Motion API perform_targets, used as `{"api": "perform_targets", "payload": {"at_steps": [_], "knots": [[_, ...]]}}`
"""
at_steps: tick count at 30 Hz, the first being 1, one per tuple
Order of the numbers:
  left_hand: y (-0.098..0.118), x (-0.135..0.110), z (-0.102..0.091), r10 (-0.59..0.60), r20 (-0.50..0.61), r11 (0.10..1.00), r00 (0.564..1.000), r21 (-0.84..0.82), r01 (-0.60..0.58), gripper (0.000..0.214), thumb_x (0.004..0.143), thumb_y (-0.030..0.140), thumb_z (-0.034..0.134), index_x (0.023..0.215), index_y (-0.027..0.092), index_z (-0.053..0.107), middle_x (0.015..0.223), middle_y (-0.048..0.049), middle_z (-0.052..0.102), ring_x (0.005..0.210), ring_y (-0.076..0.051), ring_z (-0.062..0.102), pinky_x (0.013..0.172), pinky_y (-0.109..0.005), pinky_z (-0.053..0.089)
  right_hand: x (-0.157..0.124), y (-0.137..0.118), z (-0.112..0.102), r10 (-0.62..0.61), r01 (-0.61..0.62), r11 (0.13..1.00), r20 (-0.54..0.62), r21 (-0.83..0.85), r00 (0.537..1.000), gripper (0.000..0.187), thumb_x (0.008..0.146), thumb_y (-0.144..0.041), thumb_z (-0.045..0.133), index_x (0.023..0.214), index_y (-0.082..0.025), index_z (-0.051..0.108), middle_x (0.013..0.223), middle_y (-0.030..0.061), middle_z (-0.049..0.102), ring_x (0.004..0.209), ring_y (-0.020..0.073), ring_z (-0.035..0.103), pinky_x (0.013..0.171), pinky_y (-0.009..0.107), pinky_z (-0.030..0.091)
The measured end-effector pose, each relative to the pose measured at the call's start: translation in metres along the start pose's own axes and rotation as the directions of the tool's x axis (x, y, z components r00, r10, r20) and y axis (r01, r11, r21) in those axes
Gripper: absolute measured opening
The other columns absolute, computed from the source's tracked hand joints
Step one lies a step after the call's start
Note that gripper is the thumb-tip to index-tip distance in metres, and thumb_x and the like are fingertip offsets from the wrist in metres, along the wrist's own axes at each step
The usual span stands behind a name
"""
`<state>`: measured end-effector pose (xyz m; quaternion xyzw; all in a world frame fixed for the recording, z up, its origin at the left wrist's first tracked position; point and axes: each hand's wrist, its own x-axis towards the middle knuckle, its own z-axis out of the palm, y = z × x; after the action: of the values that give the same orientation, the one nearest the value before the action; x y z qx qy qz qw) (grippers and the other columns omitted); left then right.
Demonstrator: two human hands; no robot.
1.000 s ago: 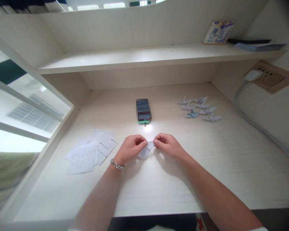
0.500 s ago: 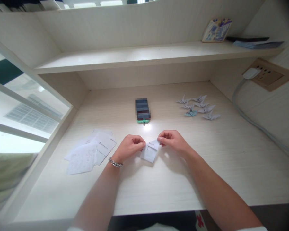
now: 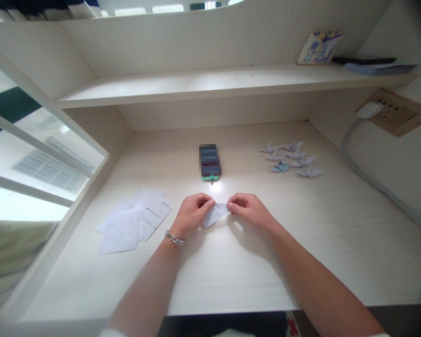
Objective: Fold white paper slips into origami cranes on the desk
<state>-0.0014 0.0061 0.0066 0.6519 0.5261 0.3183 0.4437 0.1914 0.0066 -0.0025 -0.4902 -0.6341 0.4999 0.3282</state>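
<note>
A small folded sheet of white paper [image 3: 213,214] is held just above the desk, in front of the phone. My left hand [image 3: 195,210] pinches its left side between thumb and fingers; a chain bracelet [image 3: 175,238] circles that wrist. At the paper's right corner, my right hand [image 3: 248,208] grips with thumb and forefinger. Printed marks show on the upper part of the paper, and its left edge is partly hidden by my left fingers. Several folded paper cranes [image 3: 303,161] stand at the back right, one of them a blue crane [image 3: 279,167].
Loose white paper sheets [image 3: 122,230] overlap on the left of the desk [image 3: 231,276]. A dark phone [image 3: 209,160] with a green edge lies at the back centre. A cable [image 3: 368,180] runs down the right wall from a socket [image 3: 395,112]. The shelf [image 3: 182,83] overhangs the back.
The paper has turned and its visible shape has become narrower and more pointed. My left hand has shifted further over it; my right hand still grips the right corner. The view has tilted slightly.
</note>
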Motion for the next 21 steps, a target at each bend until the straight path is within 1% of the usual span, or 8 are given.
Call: {"api": "perform_targets", "payload": {"at_steps": [2,4,6,8,12,16,18,21], "knots": [[0.003,-0.003,0.002,0.041,0.038,0.995,0.998,0.088,-0.045,0.025,0.080,0.036,0.051,0.077,0.016,0.065,0.077,-0.0051,0.067,0.069,-0.016,0.059,0.060,-0.025,0.044,-0.002,-0.003,0.004,-0.052,0.056,0.993,0.036,-0.102,0.998,0.015,0.075,-0.025,0.053,0.076,-0.017,0.065,0.071,0.0023,0.065,0.066,0.0149,0.057,0.059,0.024,0.040],[0.007,-0.005,0.005,0.084,0.069,0.981,0.994,0.170,-0.095,0.022,0.080,0.033,0.050,0.075,0.017,0.065,0.076,-0.0040,0.067,0.069,-0.015,0.059,0.061,-0.024,0.043,-0.004,-0.007,0.008,-0.083,0.088,0.979,0.033,-0.184,0.996,0.016,0.076,-0.023,0.051,0.075,-0.017,0.065,0.069,0.0015,0.064,0.063,0.0137,0.055,0.057,0.024,0.038],[0.009,-0.006,0.007,0.098,0.070,0.970,0.993,0.218,-0.111,0.021,0.080,0.031,0.049,0.075,0.018,0.065,0.076,-0.0036,0.067,0.069,-0.015,0.058,0.061,-0.024,0.042,-0.004,-0.009,0.010,-0.069,0.075,0.970,0.033,-0.230,0.997,0.015,0.074,-0.021,0.051,0.070,-0.017,0.064,0.063,0.0002,0.061,0.058,0.0125,0.052,0.053,0.023,0.036],[0.008,-0.006,0.005,0.084,0.049,0.968,0.995,0.231,-0.093,0.021,0.080,0.031,0.049,0.075,0.018,0.064,0.076,-0.0034,0.067,0.069,-0.015,0.058,0.060,-0.024,0.041,-0.004,-0.009,0.007,-0.028,0.038,0.971,0.044,-0.236,0.999,0.013,0.072,-0.020,0.051,0.067,-0.017,0.063,0.060,-0.0009,0.059,0.056,0.0118,0.050,0.051,0.022,0.034],[-0.002,-0.002,-0.010,0.033,-0.020,0.975,0.999,0.219,-0.027,0.023,0.080,0.036,0.049,0.076,0.017,0.063,0.073,-0.0025,0.065,0.065,-0.014,0.056,0.056,-0.023,0.040,-0.003,-0.003,-0.010,0.041,-0.025,0.981,0.080,-0.192,0.996,0.011,0.069,-0.018,0.052,0.066,-0.017,0.063,0.060,-0.0010,0.060,0.056,0.0123,0.051,0.050,0.022,0.034],[-0.010,0.001,-0.021,-0.007,-0.154,0.990,0.988,0.141,0.028,0.028,0.079,0.040,0.051,0.077,0.015,0.063,0.071,-0.0033,0.064,0.063,-0.014,0.056,0.054,-0.023,0.040,-0.001,0.003,-0.020,0.054,-0.055,0.996,-0.013,-0.063,0.998,0.011,0.071,-0.022,0.053,0.068,-0.017,0.062,0.064,0.0015,0.063,0.061,0.0145,0.056,0.056,0.024,0.039],[-0.011,0.002,-0.019,-0.008,-0.135,0.995,0.991,0.095,0.021,0.029,0.079,0.041,0.051,0.079,0.015,0.063,0.072,-0.0040,0.064,0.064,-0.014,0.056,0.056,-0.023,0.041,-0.001,0.003,-0.016,0.032,-0.032,0.999,-0.046,0.002,0.998,0.015,0.075,-0.028,0.053,0.076,-0.016,0.063,0.073,0.0035,0.065,0.065,0.0151,0.057,0.059,0.025,0.041],[-0.008,0.001,-0.011,0.004,-0.046,0.998,0.999,0.064,-0.001,0.029,0.080,0.040,0.050,0.080,0.015,0.063,0.073,-0.0043,0.065,0.064,-0.014,0.056,0.057,-0.023,0.042,0.001,0.001,-0.003,0.006,-0.007,0.998,0.024,0.064,1.000,0.019,0.077,-0.032,0.054,0.086,-0.017,0.062,0.081,0.0041,0.065,0.068,0.0150,0.058,0.060,0.025,0.043]]}}
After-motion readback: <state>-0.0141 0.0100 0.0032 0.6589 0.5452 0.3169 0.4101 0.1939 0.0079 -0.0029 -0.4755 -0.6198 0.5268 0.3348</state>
